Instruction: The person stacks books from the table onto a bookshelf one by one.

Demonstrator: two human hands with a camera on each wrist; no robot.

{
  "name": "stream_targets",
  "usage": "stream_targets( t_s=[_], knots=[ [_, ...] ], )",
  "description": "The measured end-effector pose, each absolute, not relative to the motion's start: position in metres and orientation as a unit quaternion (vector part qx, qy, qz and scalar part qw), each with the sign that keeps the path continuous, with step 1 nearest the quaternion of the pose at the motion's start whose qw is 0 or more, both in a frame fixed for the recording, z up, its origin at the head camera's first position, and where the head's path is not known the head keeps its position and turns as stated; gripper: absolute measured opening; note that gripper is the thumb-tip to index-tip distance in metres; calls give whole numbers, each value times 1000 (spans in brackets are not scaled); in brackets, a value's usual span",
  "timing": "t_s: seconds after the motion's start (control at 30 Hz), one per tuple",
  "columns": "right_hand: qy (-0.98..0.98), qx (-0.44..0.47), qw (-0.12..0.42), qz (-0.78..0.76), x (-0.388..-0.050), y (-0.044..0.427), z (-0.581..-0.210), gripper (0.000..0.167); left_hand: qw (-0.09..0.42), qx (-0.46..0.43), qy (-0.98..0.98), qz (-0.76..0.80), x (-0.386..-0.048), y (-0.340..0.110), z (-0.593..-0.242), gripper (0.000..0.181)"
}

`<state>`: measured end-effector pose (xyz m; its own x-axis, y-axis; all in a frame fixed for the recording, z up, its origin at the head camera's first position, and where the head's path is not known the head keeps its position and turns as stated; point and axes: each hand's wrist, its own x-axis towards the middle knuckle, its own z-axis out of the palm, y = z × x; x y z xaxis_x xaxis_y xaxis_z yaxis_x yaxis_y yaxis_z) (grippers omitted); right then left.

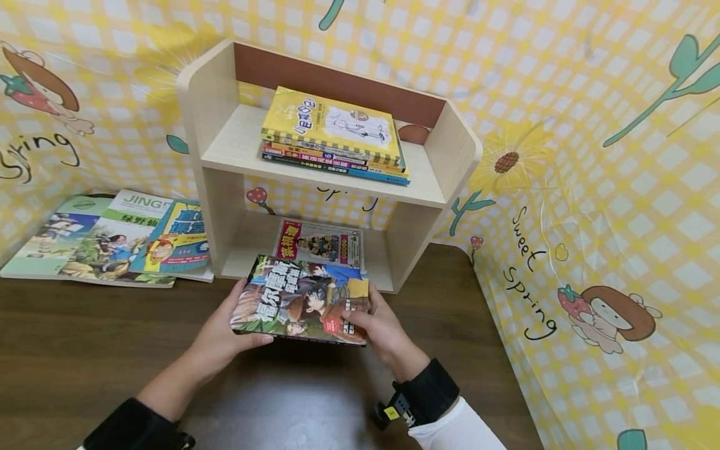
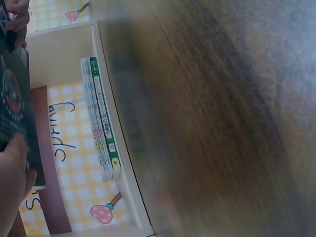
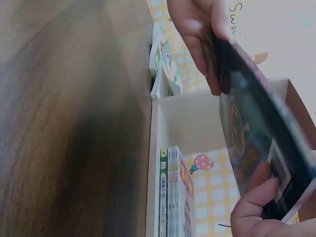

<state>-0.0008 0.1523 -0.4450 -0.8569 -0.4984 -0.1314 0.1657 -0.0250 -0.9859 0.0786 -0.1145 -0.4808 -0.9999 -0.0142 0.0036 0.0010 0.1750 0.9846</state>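
A book with a colourful cartoon cover (image 1: 304,301) is held level in front of the shelf's lower compartment. My left hand (image 1: 225,328) grips its left end, thumb at the near edge; my right hand (image 1: 385,325) grips the right end with the thumb on the cover. Its dark underside (image 3: 247,128) shows in the right wrist view, with fingers beneath. Behind it, a small stack of books with a red-lettered top cover (image 1: 323,245) lies on the lower shelf. In the left wrist view their spines (image 2: 102,118) are visible.
The pale wooden shelf (image 1: 216,94) stands against the checked cloth. A pile of books with a yellow top one (image 1: 332,122) lies on its upper board. Several books (image 1: 90,240) lie overlapping on the dark table (image 1: 73,350) left of the shelf.
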Motion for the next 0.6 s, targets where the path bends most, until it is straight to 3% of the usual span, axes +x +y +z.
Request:
stream_targets(
  t_s=[0.37,0.6],
  knots=[
    [650,-198,203,-705,4,149,-458,113,21,37,-799,-600,72,-111,-480,122],
    [672,-177,182,-696,0,145,-472,121,29,32,-803,-594,65,-112,-485,120]
  ],
)
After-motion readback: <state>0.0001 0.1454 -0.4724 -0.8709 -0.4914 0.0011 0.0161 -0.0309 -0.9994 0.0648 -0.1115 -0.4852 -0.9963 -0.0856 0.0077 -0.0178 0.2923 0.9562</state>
